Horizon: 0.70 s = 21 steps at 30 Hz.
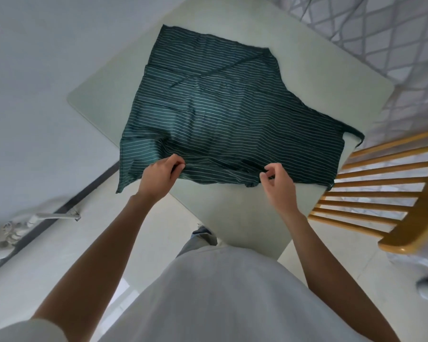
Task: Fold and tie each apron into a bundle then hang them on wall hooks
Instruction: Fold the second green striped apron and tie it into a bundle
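Pale walls and a pale tiled floor are surrounding a light green table (331, 77) with rounded corners, and the person is standing at its near edge in a white top, looking straight down. A wooden chair (386, 193) with a spindle back is sitting just beside the table on the right, and behind it a fabric with a grey diamond pattern (371, 25) is filling the upper right corner. Low on the left, a white pipe fitting (35, 219) is running along the base of the wall.

Lying spread on the table is the apron (220, 107), dark green with thin white stripes, partly folded over itself so that several layers and creases are showing. Its near left corner is hanging off the table edge, and a strap (356, 137) is looping out on the right side toward the chair. No label, brand or writing is readable anywhere on the cloth or in the room.

Both arms are reaching forward, bare to the sleeve. The left hand (158, 176) is pinching the near hem of the apron between thumb and curled fingers. The right hand (278, 181) is at the same hem further right, fingers bent and thumb close to them, seeming to nip a fold of cloth, though the grip itself is slightly blurred.
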### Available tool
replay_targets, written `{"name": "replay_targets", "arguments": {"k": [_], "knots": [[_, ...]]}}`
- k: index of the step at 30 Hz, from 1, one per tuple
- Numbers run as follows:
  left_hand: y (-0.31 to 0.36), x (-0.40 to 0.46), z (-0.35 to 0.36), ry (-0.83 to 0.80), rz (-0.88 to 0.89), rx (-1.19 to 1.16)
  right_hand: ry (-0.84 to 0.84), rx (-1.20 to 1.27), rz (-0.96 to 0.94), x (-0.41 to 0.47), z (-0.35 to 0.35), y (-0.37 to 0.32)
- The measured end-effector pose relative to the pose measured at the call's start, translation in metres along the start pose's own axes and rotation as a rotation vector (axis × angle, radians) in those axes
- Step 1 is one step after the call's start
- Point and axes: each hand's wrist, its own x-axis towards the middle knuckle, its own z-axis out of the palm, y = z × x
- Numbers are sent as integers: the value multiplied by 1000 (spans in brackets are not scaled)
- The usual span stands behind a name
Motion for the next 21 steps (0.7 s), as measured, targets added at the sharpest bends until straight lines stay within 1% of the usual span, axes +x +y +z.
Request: {"name": "replay_targets", "arguments": {"k": [4, 8, 9, 11, 13, 15, 17, 19, 21], "knots": [[0, -1, 3, -12, -19, -13, -34, 157, 53, -20, 14, 3], [1, -2, 2, -10, -25, -19, -179, 387, 74, -21, 22, -10], [1, -2, 1, -12, -28, -25, -202, 400, 44, -21, 22, -11], [0, -2, 0, -23, -37, -56, -199, 307, -88, -19, 23, -9], [-2, -3, -2, -48, -52, -94, -143, 99, -198, -18, 22, -6], [-4, -6, -4, -96, -49, -139, -18, -52, -239, -18, 16, -3], [-7, -11, -6, -136, -24, -161, 129, -143, -305, -15, 8, -1], [-11, -17, -7, -138, -13, -114, 256, -210, -368, -12, -2, 0], [-18, -24, -6, -106, -39, -58, 321, -239, -379, -7, -12, -1]]}}
